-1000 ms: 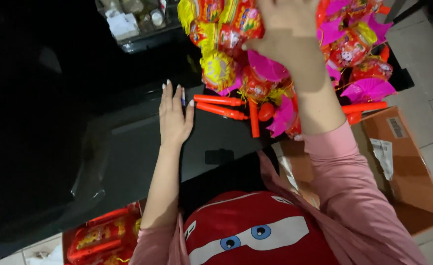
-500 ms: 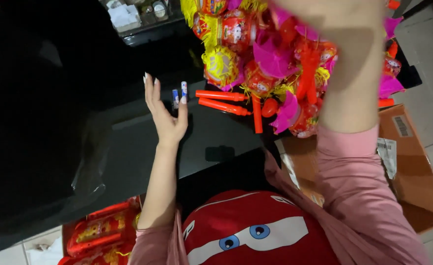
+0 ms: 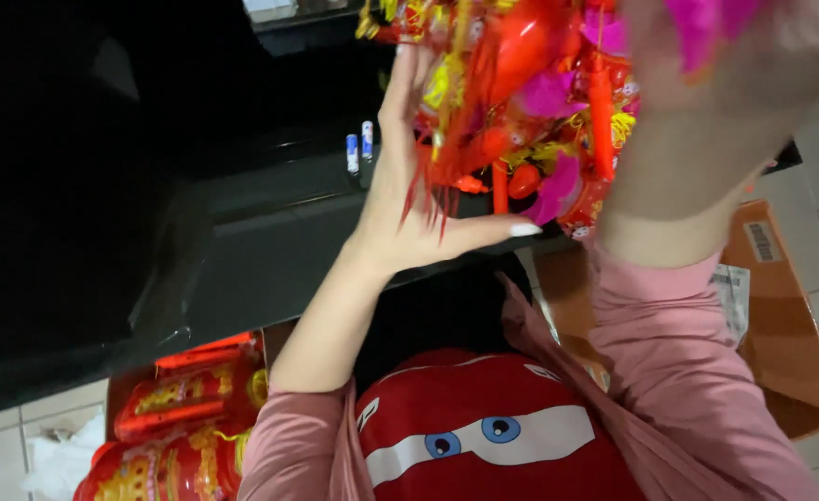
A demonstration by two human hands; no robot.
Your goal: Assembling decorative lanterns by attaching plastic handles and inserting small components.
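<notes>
The black table fills most of what I see, glossy and dark enough that its far half melts into shadow and I cannot make out what stands along its back edge. Pale floor tiles show below it and at the right. On the floor to my right sits an open brown cardboard box, half covered by my pink sleeve. At lower left lies a heap of red and gold paper decorations, shiny and ridged, cut off by the frame's bottom edge.

Raised close in front of me is the bunch of ornaments, a tangle of red, yellow and magenta foil shapes with thin red fringe hanging down; its top runs out of the frame. My right hand is up against its right side, blurred and very near, and I cannot tell how its fingers lie or whether they clasp anything. My left hand is spread wide, palm up against the bunch's underside and left edge, thumb stretched out to the right, cradling rather than pinching. Behind it, two small blue-and-white tubes stand on the table.
</notes>
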